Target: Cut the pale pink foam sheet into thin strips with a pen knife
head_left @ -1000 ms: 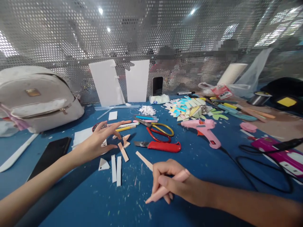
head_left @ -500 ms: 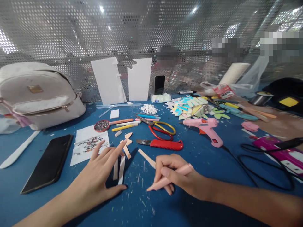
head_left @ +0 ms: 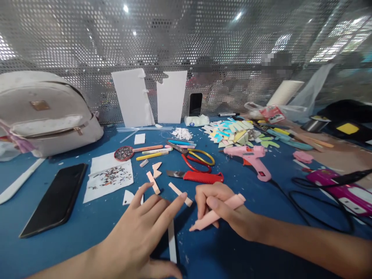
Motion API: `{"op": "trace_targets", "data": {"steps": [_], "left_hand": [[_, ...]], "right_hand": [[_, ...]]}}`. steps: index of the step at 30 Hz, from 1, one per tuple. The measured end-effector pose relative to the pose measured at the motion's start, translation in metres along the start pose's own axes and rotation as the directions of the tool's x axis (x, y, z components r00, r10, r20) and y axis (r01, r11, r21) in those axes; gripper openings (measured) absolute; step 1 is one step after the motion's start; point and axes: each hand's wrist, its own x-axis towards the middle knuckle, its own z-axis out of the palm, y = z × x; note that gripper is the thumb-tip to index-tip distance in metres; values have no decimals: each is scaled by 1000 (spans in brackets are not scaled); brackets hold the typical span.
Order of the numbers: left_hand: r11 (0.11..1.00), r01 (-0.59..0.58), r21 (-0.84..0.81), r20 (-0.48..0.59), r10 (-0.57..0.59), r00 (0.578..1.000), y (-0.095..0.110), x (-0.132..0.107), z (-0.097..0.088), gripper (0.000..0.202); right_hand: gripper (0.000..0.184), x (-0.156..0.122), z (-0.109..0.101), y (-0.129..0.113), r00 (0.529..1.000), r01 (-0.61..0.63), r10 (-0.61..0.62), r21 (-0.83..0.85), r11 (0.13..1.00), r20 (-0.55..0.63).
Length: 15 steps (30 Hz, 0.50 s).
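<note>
Pink marker (head_left: 208, 219), held aslant, in right hand (head_left: 231, 216)

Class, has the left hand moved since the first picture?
Yes: the left hand moved rightward and nearer the camera, judged against the red knife.

Marker (head_left: 207, 221) pink; strip (head_left: 175, 188) peach; tabletop (head_left: 52, 248) blue.

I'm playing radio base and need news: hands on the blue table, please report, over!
Right hand gripping pink marker, tip down. Left hand open, partly covering white strip. Red utility knife lying beyond both hands, blade out.
</note>
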Motion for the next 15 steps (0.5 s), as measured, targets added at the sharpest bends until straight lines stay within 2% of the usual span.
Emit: {"op": "trace_targets", "data": {"steps": [5,7,9,11,15], "left_hand": [[998,-53,44,-44,55,998,-4,-6,3,91],[995,-54,89,-75,61,995,-4,-13,3,75],[991,-56,119,-145,73,987,-1,-20,1,50],[987,-74,143,-191,101,976,4,-26,-2,40],[961,-171,218,-106,197,975,11,-32,-8,38]], "right_hand": [[65,5,3,-2,999,-3,10,-127,992,52],[64,7,5,-1,998,-7,17,-147,989,66],[62,7,7,1,997,-25,34,-124,992,70],[60,6,9,3,996,-49,54,-88,995,64],[46,4,11,5,989,-118,123,-67,991,78]]}}
